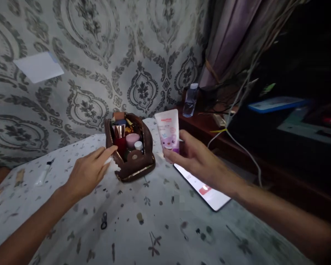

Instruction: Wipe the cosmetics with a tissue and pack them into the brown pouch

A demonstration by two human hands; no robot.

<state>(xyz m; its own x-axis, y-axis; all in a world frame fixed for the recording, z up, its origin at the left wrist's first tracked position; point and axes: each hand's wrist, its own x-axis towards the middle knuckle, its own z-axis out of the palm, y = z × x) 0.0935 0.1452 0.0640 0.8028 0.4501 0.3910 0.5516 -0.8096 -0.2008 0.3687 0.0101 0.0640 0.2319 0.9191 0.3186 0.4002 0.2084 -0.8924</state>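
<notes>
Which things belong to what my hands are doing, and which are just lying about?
In use:
cartoon-printed squeeze tube, in right hand
brown zippered pouch, left hand at its edge

Apparently lying about:
lit smartphone
clear plastic bottle
white tube

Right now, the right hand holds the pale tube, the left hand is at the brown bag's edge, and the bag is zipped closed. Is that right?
Not quite: the brown bag is open, not zipped closed; the head view shows a pink container inside it. The rest stands: the right hand holds the pale tube, and the left hand is at the bag's edge.
</notes>
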